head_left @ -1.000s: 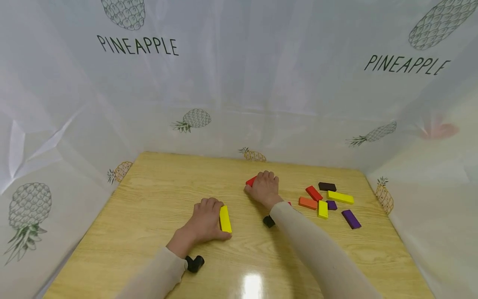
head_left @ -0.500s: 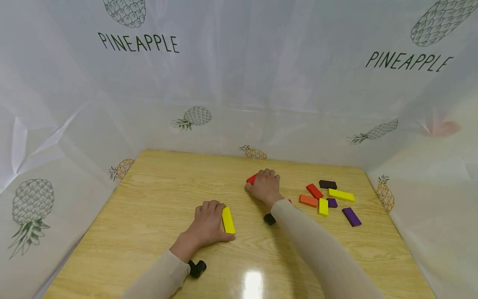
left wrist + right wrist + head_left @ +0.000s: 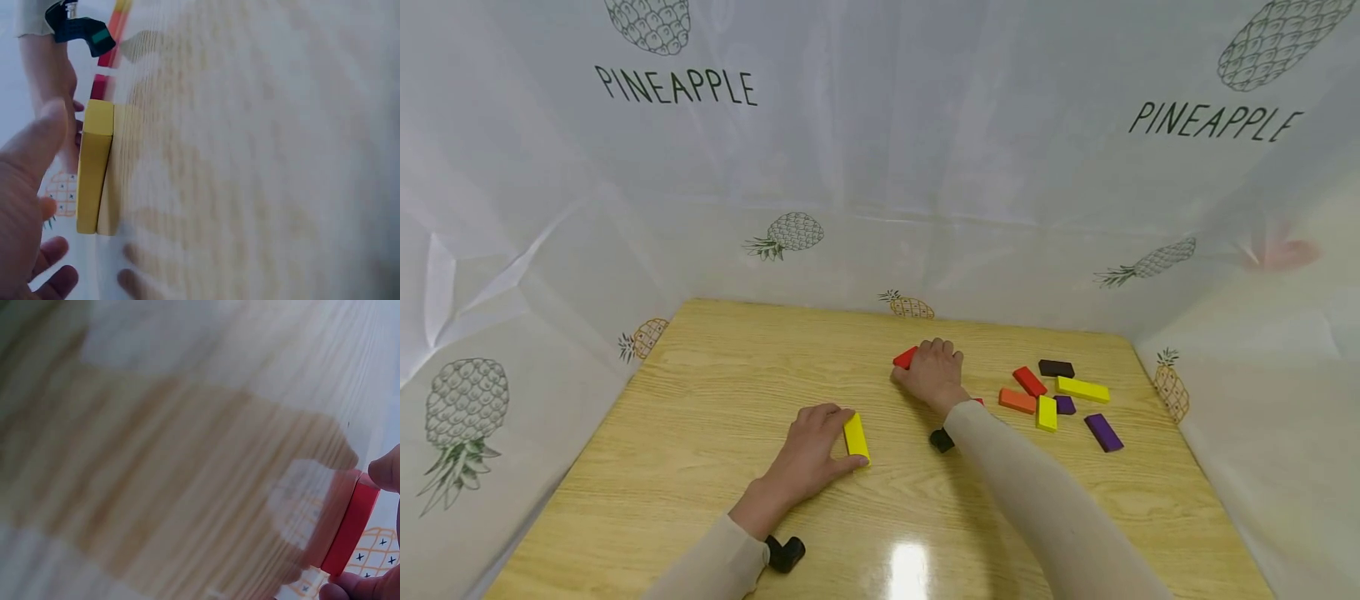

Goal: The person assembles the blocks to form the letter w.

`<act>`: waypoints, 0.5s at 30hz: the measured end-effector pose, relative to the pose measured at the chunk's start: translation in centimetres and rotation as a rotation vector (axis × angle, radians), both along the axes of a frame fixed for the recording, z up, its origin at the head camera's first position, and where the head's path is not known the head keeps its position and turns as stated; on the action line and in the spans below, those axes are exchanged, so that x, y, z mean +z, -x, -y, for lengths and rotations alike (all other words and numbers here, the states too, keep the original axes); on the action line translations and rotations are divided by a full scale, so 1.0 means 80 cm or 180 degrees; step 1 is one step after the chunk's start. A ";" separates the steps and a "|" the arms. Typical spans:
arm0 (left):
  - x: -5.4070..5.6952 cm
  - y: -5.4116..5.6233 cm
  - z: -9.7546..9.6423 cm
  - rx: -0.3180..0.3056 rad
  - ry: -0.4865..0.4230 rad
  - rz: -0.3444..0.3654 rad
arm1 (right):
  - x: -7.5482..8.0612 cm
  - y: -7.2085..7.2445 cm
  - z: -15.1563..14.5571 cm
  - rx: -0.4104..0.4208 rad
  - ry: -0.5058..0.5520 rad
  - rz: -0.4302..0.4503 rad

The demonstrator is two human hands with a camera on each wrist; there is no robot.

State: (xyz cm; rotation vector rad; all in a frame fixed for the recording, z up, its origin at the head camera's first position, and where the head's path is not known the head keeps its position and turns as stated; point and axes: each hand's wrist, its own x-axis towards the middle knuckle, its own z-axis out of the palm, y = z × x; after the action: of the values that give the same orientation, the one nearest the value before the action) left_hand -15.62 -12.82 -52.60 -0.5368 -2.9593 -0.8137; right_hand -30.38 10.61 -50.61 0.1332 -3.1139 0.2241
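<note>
A yellow block lies flat on the wooden table near its middle. My left hand is at the block's left side, thumb by its near end and fingertips by its far end. In the left wrist view, the fingers are spread and stand apart from the yellow block. Farther back, my right hand holds a red block at the table surface, partly covered by the hand. The right wrist view has this red block between thumb and a fingertip, one at each end.
To the right lie an orange block, a red block, a short yellow block, a long yellow block, a black block and two purple blocks. A pineapple-print sheet stands behind the table.
My left hand has loosened its grip on the yellow block and drawn slightly back to the left, leaving the block on the table. The right hand stays on the red block.
</note>
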 end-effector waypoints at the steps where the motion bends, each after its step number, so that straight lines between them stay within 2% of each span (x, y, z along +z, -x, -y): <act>1: 0.000 -0.001 0.001 0.0024 -0.0056 -0.0038 | -0.001 0.000 0.000 -0.0003 0.0000 0.0000; 6: -0.001 -0.006 0.001 0.0125 -0.0320 -0.0103 | -0.002 0.000 -0.003 -0.0002 0.0035 -0.0018; 10: -0.002 -0.010 0.000 0.0127 -0.0583 -0.0161 | -0.002 0.000 -0.004 0.0005 0.0030 -0.0022; 15: -0.004 -0.013 -0.002 0.0199 -0.0813 -0.0116 | -0.003 0.000 -0.006 0.0016 0.0015 0.0006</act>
State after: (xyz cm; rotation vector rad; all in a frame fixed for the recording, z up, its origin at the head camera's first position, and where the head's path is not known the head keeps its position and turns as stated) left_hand -14.56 -12.68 -52.95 -0.4366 -2.7642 -1.1386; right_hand -30.41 11.06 -50.88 0.1411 -3.1150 0.2316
